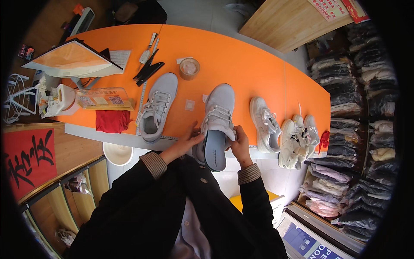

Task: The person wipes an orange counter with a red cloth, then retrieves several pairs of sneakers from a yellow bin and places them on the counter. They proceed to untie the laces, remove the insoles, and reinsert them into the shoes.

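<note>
A pale grey-white running shoe (pixel 220 96) lies before me at the table's near edge, its toe pointing away. A dark grey insole (pixel 215 152) is partly inside it, and the heel end sticks up out of the shoe's opening. My left hand (pixel 183 143) grips the left side of the collar, thumb on top. On the opposite side, my right hand (pixel 241 145) holds the collar beside the tongue; some of its fingertips are hidden. The matching shoe (pixel 167 85), laced, rests to the left, also toe away.
Several white sneakers (pixel 263 126) stand along the table's right. A stapler (pixel 149 73), a round container (pixel 189 68) and a red cloth (pixel 112 121) lie on the orange table (pixel 239 58). A monitor (pixel 76 60) is at left; bagged garments (pixel 343 97) fill shelves at right.
</note>
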A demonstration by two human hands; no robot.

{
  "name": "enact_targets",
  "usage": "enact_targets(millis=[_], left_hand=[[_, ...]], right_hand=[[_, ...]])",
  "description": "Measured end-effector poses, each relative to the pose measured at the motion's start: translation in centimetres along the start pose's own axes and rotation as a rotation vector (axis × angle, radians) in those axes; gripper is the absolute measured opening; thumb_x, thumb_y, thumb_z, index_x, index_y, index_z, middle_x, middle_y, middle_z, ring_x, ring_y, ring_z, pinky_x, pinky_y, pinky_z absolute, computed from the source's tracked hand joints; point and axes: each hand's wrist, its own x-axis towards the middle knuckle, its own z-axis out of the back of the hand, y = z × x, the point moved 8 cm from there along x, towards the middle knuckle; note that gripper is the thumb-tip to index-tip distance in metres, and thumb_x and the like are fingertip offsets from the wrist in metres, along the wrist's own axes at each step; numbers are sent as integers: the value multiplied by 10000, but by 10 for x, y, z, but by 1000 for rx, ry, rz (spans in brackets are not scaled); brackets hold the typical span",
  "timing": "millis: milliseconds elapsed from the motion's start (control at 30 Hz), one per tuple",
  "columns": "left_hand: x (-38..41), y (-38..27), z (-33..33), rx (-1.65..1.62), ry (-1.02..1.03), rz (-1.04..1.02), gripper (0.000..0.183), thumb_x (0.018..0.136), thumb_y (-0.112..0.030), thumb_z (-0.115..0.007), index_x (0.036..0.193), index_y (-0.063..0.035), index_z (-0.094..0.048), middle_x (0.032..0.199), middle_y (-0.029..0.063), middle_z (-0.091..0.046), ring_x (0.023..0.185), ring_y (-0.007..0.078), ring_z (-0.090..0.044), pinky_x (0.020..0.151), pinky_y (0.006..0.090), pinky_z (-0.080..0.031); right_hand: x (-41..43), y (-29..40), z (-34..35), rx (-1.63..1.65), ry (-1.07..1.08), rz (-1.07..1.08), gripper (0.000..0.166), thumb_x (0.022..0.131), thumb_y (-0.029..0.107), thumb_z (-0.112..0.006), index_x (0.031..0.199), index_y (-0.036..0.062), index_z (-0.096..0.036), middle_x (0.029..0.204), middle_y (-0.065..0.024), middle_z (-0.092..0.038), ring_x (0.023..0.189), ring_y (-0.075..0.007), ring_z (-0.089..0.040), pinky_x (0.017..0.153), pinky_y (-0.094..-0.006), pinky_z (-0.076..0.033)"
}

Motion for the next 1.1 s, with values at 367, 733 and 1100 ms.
enact_targets(millis=[367,733,1100], left_hand=[[-26,4,52,442,107,364,307,895,-281,-521,978,6,-589,716,19,-570,636,99,-519,586,223,-420],[-68,-197,64,1373,-961,-892,156,772,-115,-622,893,-24,-584,792,82,-550,711,193,-533,681,289,-437],[-39,-68,-15,1216,35,-613,229,700,-91,-675,911,-57,-594,835,75,-501,798,249,-542,654,352,-444]], right_hand=[[-6,-8,-33,27,32,-74,148,816,25,-510,957,-22,-504,725,-67,-558,559,-132,-555,426,-252,-462],[9,-54,-35,-356,-94,107,189,799,3,-515,981,-42,-498,729,-166,-601,479,-200,-583,386,-303,-456],[-2,-72,-33,-241,-154,12,185,792,100,-621,902,-24,-540,727,-219,-602,645,-315,-619,571,-384,-469]])
